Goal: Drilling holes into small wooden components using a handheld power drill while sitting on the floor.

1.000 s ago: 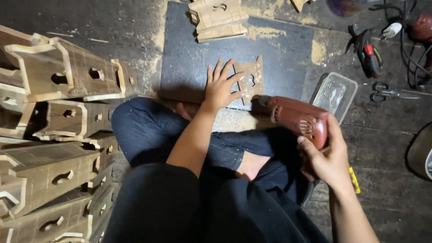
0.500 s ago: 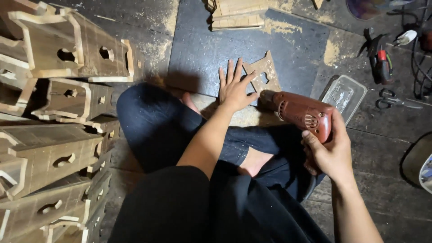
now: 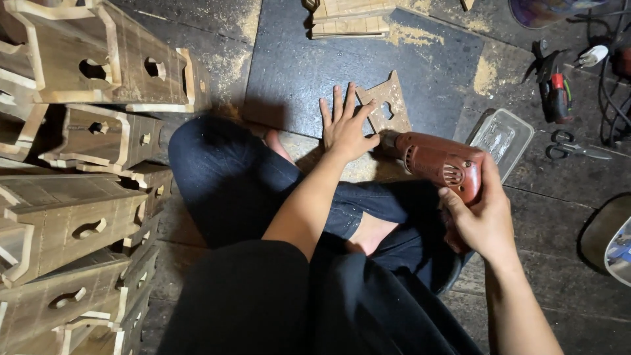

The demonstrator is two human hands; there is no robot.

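My left hand (image 3: 345,125) lies flat with fingers spread on a small flat wooden cut-out piece (image 3: 389,102) that rests on a dark board (image 3: 302,72) on the floor. My right hand (image 3: 483,213) grips the handle of a red-brown electric drill (image 3: 437,161). The drill points left, its nose against the near edge of the wooden piece beside my left thumb. I sit cross-legged in dark trousers, one bare foot showing below the drill.
Stacked wooden box frames with cut holes (image 3: 79,164) fill the left side. More wooden pieces (image 3: 348,16) lie at the board's far edge. A clear plastic tray (image 3: 503,138), scissors (image 3: 575,148), a red-handled tool (image 3: 559,95) and cables (image 3: 608,85) lie at the right. Sawdust is scattered about.
The view has shifted, so the hands sit lower in the frame. My left hand stays pressed on the wooden piece and the drill stays against it.
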